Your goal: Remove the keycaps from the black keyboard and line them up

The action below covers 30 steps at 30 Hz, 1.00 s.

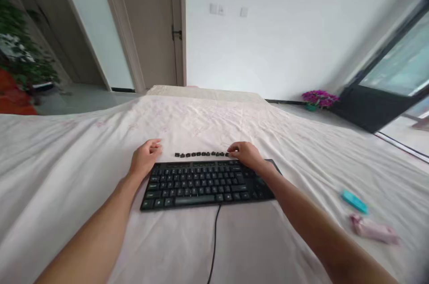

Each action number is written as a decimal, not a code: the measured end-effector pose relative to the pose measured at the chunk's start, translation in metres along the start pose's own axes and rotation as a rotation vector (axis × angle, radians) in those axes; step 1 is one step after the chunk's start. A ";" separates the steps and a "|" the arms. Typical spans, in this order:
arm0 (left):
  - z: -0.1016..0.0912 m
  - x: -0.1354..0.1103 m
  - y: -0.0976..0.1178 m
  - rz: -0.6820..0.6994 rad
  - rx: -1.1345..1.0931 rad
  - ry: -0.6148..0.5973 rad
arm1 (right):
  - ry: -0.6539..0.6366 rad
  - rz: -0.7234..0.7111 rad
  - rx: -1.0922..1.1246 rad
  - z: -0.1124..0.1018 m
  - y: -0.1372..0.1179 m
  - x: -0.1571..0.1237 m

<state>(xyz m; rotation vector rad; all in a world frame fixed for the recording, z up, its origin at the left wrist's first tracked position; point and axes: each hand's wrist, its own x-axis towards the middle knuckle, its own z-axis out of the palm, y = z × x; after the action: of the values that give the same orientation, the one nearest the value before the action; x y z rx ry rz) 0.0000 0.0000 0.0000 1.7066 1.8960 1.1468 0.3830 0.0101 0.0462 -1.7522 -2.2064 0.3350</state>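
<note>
A black keyboard [197, 183] lies on the pale cloth, its cable [215, 241] running toward me. Beyond its far edge, several small black keycaps [193, 154] form a loose row. At the right end of that row, my right hand [246, 153] has its thumb and fingertips closed on a keycap [227, 154], which they partly cover. The right forearm passes over the keyboard's right side and hides some of its keys. My left hand [145, 156] rests by the keyboard's far left corner, fingers loosely bent and slightly apart, with nothing visible in them.
A turquoise object [355, 201] and a pink pouch-like item [373, 229] lie on the cloth [261, 244] at right. Purple flowers [320, 98] stand on the floor beyond. A leafy plant [20, 47] is at far left, near a door [150, 25].
</note>
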 end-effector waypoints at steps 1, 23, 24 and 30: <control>-0.001 -0.001 0.000 0.002 -0.002 0.000 | -0.010 0.004 0.010 -0.001 0.001 0.000; -0.003 -0.009 0.010 0.035 -0.100 -0.037 | 0.225 0.704 -0.404 -0.039 0.099 -0.120; -0.003 -0.009 0.011 0.040 -0.100 -0.036 | 0.240 0.710 -0.417 -0.036 0.102 -0.121; -0.005 -0.011 0.013 0.051 -0.123 -0.033 | 0.305 0.749 -0.460 -0.028 0.102 -0.117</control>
<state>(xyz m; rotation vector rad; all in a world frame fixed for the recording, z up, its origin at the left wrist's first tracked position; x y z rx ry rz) 0.0077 -0.0127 0.0100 1.7048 1.7345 1.2206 0.5098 -0.0812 0.0245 -2.6277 -1.4143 -0.3046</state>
